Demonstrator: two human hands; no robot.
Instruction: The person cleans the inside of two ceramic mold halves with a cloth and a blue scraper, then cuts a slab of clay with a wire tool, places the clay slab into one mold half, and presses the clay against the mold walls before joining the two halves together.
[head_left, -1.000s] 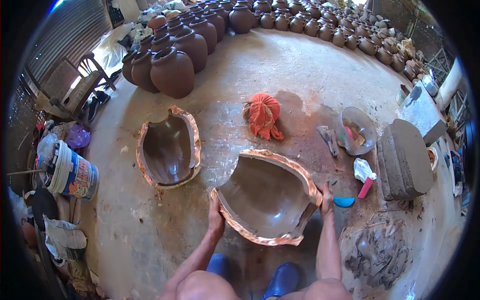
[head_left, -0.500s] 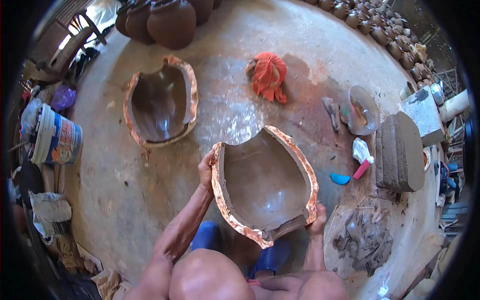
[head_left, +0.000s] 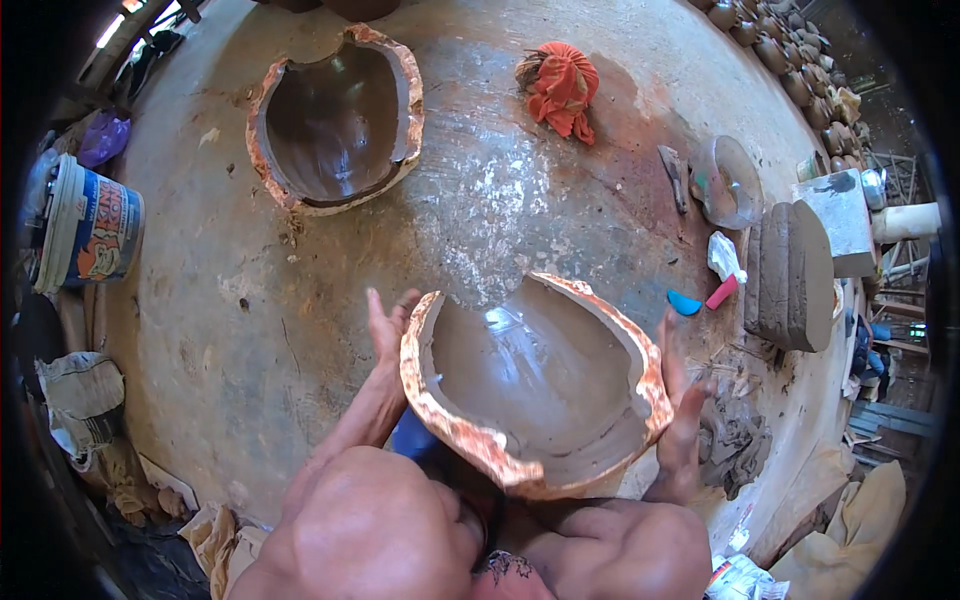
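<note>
Close in front of me lies one half of a pot mould [head_left: 535, 395], its hollow lined with smooth wet grey clay and its thick rim crusted orange and white. Its neck opening faces away from me. Beside the rim's left side my left hand [head_left: 388, 330] is open, thumb and fingers apart. My right hand [head_left: 682, 420] stands open along the right side, fingers spread, close to the rim; whether it touches is hard to tell. A second clay-lined mould half [head_left: 340, 125] rests on the floor at the far left.
A red cloth bundle [head_left: 565, 90] lies beyond. At right are a clear basin [head_left: 727, 182], a blue scraper [head_left: 684, 302], stacked clay slabs [head_left: 790, 278] and scrap clay [head_left: 735, 440]. A paint bucket [head_left: 95, 225] stands left; several pots [head_left: 770, 65] line the far right.
Both hands have let go of the near mould half and opened beside it. That half has turned slightly and come lower and nearer. The whole view has shifted, too.
</note>
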